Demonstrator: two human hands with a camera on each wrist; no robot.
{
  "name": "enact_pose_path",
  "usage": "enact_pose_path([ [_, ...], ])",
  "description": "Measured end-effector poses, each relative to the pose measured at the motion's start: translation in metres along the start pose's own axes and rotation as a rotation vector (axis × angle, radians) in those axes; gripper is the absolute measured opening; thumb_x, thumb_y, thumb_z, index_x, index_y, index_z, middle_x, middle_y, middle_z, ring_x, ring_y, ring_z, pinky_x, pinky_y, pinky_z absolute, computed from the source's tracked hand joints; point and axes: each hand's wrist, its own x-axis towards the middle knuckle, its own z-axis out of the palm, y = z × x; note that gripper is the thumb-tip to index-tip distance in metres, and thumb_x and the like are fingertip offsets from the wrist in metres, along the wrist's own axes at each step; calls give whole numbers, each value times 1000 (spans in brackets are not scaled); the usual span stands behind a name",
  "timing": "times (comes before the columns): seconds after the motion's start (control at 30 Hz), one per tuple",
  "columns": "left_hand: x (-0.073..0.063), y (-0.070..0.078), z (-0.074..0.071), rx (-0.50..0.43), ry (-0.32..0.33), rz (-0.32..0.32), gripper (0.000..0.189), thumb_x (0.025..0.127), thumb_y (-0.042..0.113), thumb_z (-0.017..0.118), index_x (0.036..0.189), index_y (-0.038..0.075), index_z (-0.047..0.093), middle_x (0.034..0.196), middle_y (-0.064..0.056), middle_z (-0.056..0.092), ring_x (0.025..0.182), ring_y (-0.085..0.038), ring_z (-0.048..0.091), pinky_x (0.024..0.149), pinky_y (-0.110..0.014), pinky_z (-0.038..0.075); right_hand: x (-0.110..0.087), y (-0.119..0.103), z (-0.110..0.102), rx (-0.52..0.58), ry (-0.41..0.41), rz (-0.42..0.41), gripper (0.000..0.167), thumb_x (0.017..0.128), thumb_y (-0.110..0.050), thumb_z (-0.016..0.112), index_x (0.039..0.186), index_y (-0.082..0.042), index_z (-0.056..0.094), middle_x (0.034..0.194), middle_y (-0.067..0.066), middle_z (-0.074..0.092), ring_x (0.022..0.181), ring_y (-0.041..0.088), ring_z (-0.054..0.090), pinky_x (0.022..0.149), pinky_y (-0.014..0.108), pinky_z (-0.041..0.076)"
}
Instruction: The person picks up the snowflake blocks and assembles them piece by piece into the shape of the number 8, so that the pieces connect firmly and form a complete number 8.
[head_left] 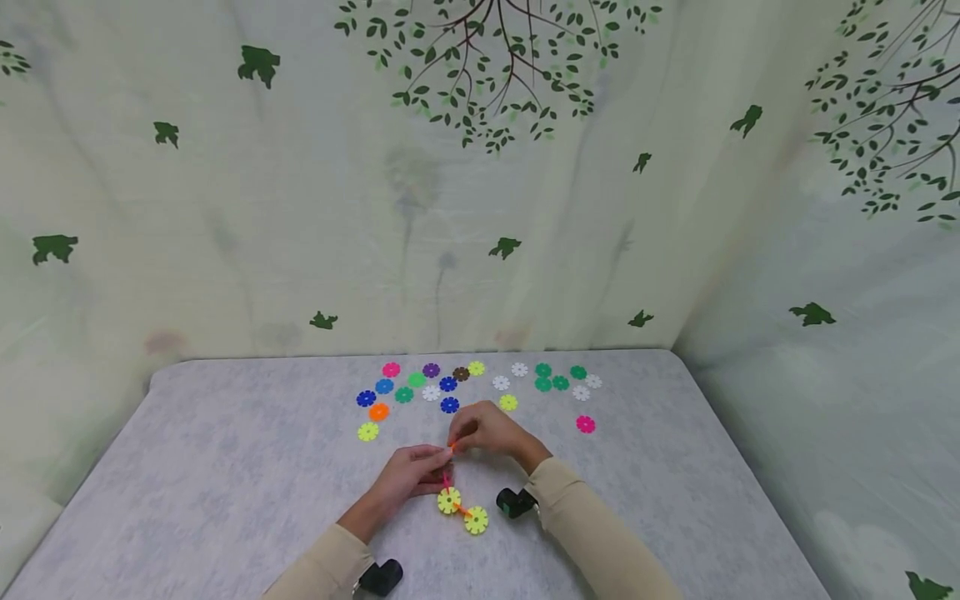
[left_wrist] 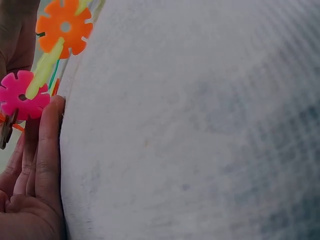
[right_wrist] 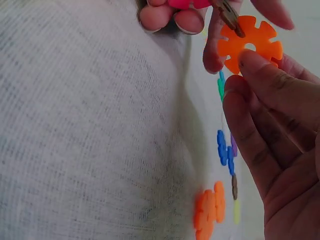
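My left hand point(head_left: 408, 473) grips a chain of flower-shaped interlocking discs. In the left wrist view its fingers lie against a pink disc point(left_wrist: 35, 106), joined through an edge-on yellow disc point(left_wrist: 46, 69) to an orange one point(left_wrist: 76, 26). In the head view the chain's yellow disc point(head_left: 448, 501) and end yellow disc point(head_left: 476, 521) hang below that hand. My right hand point(head_left: 491, 429) pinches another orange disc point(right_wrist: 267, 40) between thumb and fingers. A brown disc point(right_wrist: 227, 15), seen edge-on, meets a slot of this orange disc and reaches toward the pink one.
Loose flower discs lie scattered at the table's back, among them blue point(head_left: 366, 398), orange point(head_left: 379, 412), green point(head_left: 543, 383), white point(head_left: 501, 382) and pink point(head_left: 586, 424). The grey-white tabletop point(head_left: 225, 467) meets a leaf-printed curtain point(head_left: 315, 208). Black wrist cameras are on both sleeves.
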Motion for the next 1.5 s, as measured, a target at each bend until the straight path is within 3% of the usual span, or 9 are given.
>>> enact_pose_path([
  [0.13, 1, -1, 0, 5, -4, 11, 47, 92, 34, 65, 114, -7, 63, 92, -9, 70, 81, -18, 67, 77, -33, 58, -1, 2, -2, -7, 11, 60, 11, 83, -2, 73, 93, -6, 74, 87, 0, 69, 73, 6, 60, 68, 21, 54],
  [0.37, 1, -3, -4, -50, -41, -4, 43, 95, 31, 61, 114, -8, 63, 95, -9, 70, 88, -19, 66, 84, -33, 56, -23, 26, -21, -92, 174, 258, 15, 79, -12, 79, 93, -12, 74, 82, -5, 64, 71, 13, 55, 61, 24, 49],
  [0.5, 1, -4, -6, -67, -27, -9, 45, 94, 32, 62, 116, -7, 62, 95, -8, 70, 88, -19, 67, 83, -32, 56, -31, 38, -26, -117, 214, 306, 19, 77, -16, 82, 93, -9, 73, 79, -4, 61, 70, 14, 52, 63, 24, 47],
  [0.73, 2, -5, -6, -90, -36, 8, 48, 93, 33, 64, 120, -7, 59, 98, -9, 70, 91, -20, 67, 84, -32, 55, -27, 33, -20, -152, 218, 410, 26, 79, -15, 80, 101, -6, 68, 82, 0, 57, 76, 17, 51, 67, 26, 46],
  [1.0, -1, -4, -6, -108, -49, 21, 44, 95, 27, 62, 119, -9, 58, 98, -10, 70, 90, -20, 67, 85, -33, 55, -23, 32, -16, -153, 192, 414, 23, 82, -11, 77, 100, -13, 62, 87, 0, 58, 80, 18, 52, 70, 28, 47],
  [1.07, -2, -4, -7, -109, -52, 14, 44, 96, 27, 61, 120, -9, 58, 99, -10, 70, 91, -20, 67, 86, -33, 55, -24, 32, -14, -91, 205, 389, 20, 84, -8, 74, 101, -12, 64, 87, 1, 59, 77, 18, 55, 68, 28, 50],
  [1.3, -3, -7, -9, -102, -71, -6, 43, 97, 26, 60, 122, -9, 58, 102, -11, 70, 93, -19, 66, 88, -33, 54, -21, 30, -2, 279, 248, 257, 22, 89, -4, 66, 111, 0, 66, 81, 6, 65, 64, 17, 62, 63, 29, 57],
  [1.5, -1, -7, -9, -96, -79, 30, 45, 96, 27, 60, 123, -9, 57, 101, -11, 70, 92, -20, 66, 87, -31, 54, -12, 14, 7, 380, 250, 227, 19, 90, -6, 66, 108, 0, 68, 82, 6, 67, 68, 16, 62, 68, 29, 57],
])
